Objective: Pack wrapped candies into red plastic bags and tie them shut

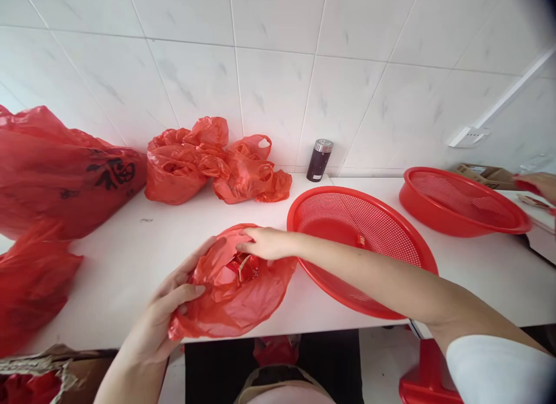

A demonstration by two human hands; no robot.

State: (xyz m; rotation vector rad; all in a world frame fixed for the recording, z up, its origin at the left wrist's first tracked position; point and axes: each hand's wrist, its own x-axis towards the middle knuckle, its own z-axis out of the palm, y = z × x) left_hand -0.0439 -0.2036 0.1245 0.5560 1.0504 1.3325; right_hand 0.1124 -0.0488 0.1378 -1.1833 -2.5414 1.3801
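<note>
A crumpled red plastic bag (237,300) lies at the front edge of the white counter (130,259), its mouth open and small red packets showing inside. My left hand (169,311) grips the bag's left edge, thumb over the plastic. My right hand (264,243) reaches across from the right and pinches the bag's upper rim at the opening. Just right of the bag sits a round red mesh basket (391,242) with one small red item in it.
Several more red bags (208,161) are bunched against the tiled wall, and a large printed one (56,172) lies at the left. A dark canister (319,160) stands by the wall. A second red basket (460,201) sits far right, where another person's hand (541,185) shows.
</note>
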